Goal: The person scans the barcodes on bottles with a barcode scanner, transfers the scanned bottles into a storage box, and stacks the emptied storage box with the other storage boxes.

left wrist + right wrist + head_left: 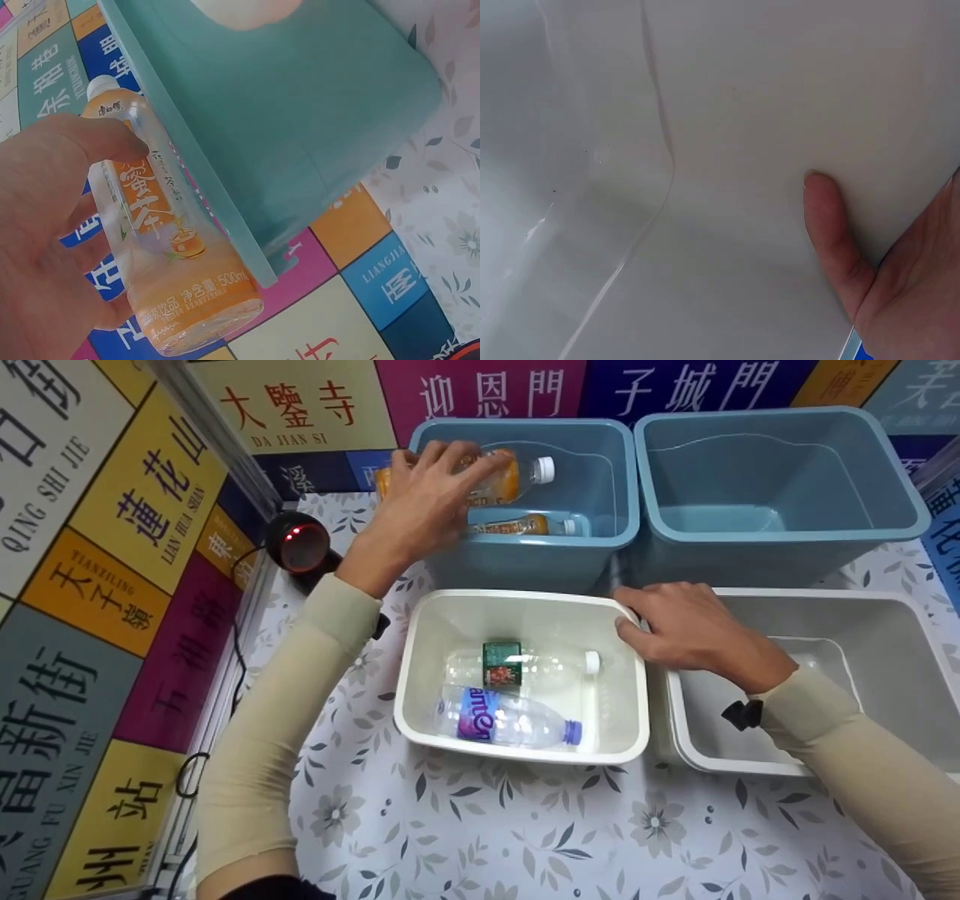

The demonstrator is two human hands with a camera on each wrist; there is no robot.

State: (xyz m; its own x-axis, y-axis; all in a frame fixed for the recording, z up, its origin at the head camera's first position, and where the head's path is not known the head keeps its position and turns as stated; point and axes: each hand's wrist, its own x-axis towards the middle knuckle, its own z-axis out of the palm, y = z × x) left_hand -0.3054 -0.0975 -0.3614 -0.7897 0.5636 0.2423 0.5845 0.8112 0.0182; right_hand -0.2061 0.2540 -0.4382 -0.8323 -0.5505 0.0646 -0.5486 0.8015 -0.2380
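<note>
My left hand (424,502) grips a tea bottle (501,480) with an orange label and white cap, over the left blue bin (532,559). In the left wrist view, thumb and fingers wrap the bottle's upper half beside the bin's rim. Another orange-labelled bottle (521,525) lies inside that bin. My right hand (690,626) grips the right rim of the left white bin (517,598); in the right wrist view its thumb (829,225) lies against a pale inner wall. Inside this bin lie a green-labelled clear bottle (501,664) and a purple-labelled bottle (480,714).
A second blue bin (780,537) stands at the back right, and another white bin (814,594) at the front right. A black scanner-like device (300,547) with red lights stands left, its cable along the sign-covered wall (150,510). Flowered cloth (510,817) covers the table.
</note>
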